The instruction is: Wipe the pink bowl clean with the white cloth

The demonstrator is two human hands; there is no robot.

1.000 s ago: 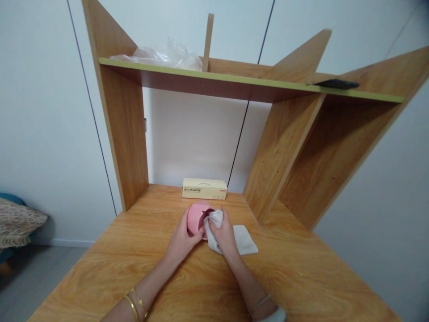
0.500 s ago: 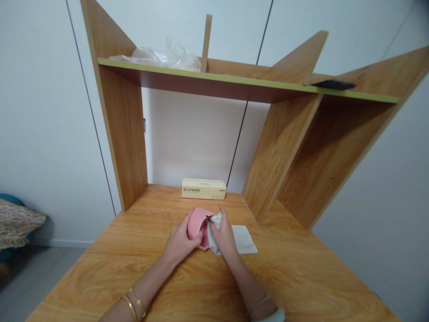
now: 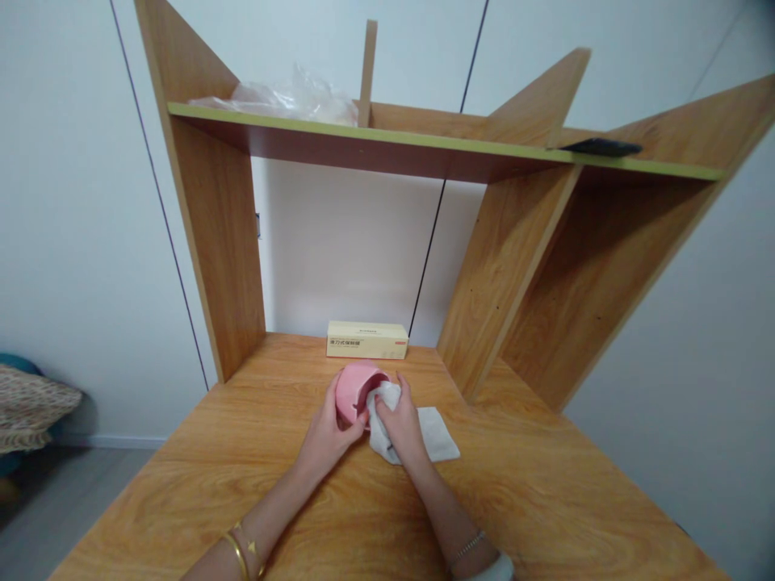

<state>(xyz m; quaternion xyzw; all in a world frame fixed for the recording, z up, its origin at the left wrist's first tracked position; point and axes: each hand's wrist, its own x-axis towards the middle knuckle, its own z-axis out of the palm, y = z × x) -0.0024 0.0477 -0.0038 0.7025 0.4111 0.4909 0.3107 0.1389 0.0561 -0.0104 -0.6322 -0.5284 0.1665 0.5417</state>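
My left hand point(image 3: 330, 429) grips a pink bowl point(image 3: 351, 386) from its left side, thumb at the near rim. The bowl is tilted, its opening turned toward the right, and a small dark mark or notch shows at the rim. In my right hand point(image 3: 404, 425) is a bunched white cloth point(image 3: 380, 440), pressed at the bowl's opening; part of it hangs down toward the table. Just right of that hand, a flat white cloth point(image 3: 441, 437) lies on the table, partly covered by the hand and wrist.
A cream box point(image 3: 366, 341) with printed writing stands behind the bowl on the wooden table point(image 3: 291, 363). Wooden shelving point(image 3: 224, 242) rises at the back, with a clear plastic bag point(image 3: 291, 98) and a flat black item point(image 3: 602, 148) on its upper board.
My left hand has turned and slightly raised the bowl, so its opening and the dark rim mark sit differently. The cloth in my right hand now hangs lower outside the rim.
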